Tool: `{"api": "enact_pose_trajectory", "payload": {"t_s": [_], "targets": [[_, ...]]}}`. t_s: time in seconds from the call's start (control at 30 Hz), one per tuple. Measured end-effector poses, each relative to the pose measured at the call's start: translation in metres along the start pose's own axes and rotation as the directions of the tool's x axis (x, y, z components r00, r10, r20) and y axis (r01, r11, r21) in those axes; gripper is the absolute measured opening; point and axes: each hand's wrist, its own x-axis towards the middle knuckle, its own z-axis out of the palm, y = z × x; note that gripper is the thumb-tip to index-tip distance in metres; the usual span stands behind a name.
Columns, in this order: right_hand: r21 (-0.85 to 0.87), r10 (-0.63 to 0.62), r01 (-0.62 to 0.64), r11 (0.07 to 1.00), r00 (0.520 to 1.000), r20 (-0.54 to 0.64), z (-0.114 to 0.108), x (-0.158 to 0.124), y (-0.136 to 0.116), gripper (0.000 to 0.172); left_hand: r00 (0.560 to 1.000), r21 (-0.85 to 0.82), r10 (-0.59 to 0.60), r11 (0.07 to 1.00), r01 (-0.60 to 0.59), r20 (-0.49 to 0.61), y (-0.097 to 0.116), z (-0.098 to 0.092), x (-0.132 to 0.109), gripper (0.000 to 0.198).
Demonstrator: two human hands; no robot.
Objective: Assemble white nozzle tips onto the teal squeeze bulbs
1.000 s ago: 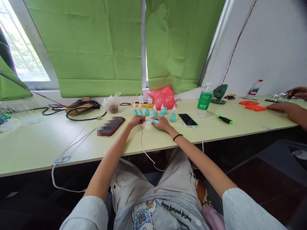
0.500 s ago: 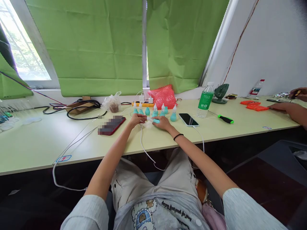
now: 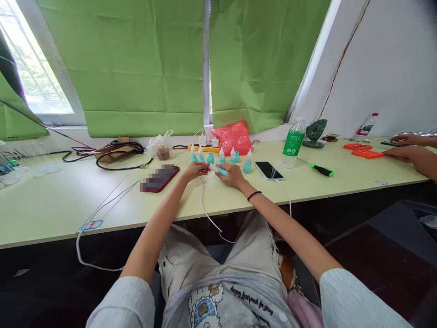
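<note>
Our left hand (image 3: 195, 170) has its grip pinched at the end of a clear piece (image 3: 213, 167); our right hand (image 3: 231, 175) has its grip wrapped about a teal bulb (image 3: 222, 172), at the piece's three o'clock. Since a half-second ago the bulb has tipped a little, its outer end dropping toward four o'clock, while both our hands have kept their places. We read that as a small adjustment of one unit; whether its parts are joined we cannot tell. Standing bulbs (image 3: 221, 159) remain on the surface (image 3: 232, 198) toward twelve to one o'clock.
</note>
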Motion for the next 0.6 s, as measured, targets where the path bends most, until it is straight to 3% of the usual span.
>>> {"api": "enact_pose_trajectory", "payload": {"t_s": [0.6], "targets": [[-0.031, -0.008, 0.01, 0.999, 0.999, 0.044, -0.0055, 0.0001, -0.0033, 0.042, 1.0, 0.006, 0.017, 1.0, -0.017, 0.02, 0.0001, 0.0035, -0.0007, 0.025]]}}
